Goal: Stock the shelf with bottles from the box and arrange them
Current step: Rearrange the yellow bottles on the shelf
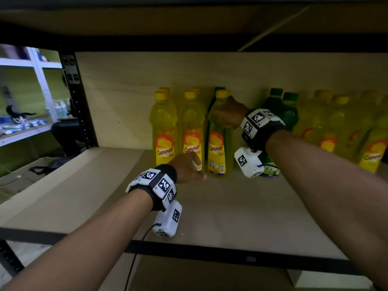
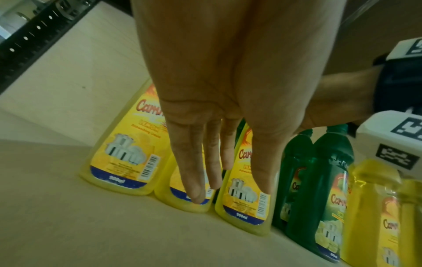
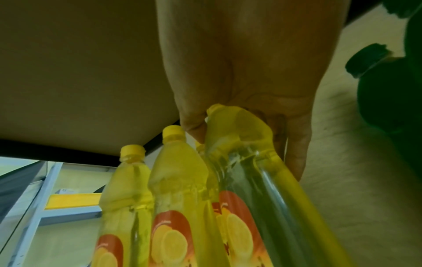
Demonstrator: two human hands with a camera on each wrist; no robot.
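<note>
Three yellow dish-soap bottles stand in a front row on the shelf board (image 1: pixel 231 206). My right hand (image 1: pixel 226 114) grips the rightmost of them, the yellow bottle (image 1: pixel 219 139), just below its cap; the right wrist view shows the right hand (image 3: pixel 244 146) with thumb and fingers curled around that bottle's shoulder (image 3: pixel 237 130). My left hand (image 1: pixel 189 166) is low by the middle bottle (image 1: pixel 192 131). In the left wrist view its fingers (image 2: pixel 189 171) are straight, tips against the middle bottle's base (image 2: pixel 182 204). The leftmost bottle (image 1: pixel 163 131) stands free.
Dark green bottles (image 1: pixel 279 106) stand just right of the gripped bottle, behind my right wrist. More yellow bottles (image 1: pixel 346 127) fill the shelf's right side. A black perforated post (image 1: pixel 77 101) bounds the left end. The upper shelf (image 1: pixel 189 24) hangs low overhead.
</note>
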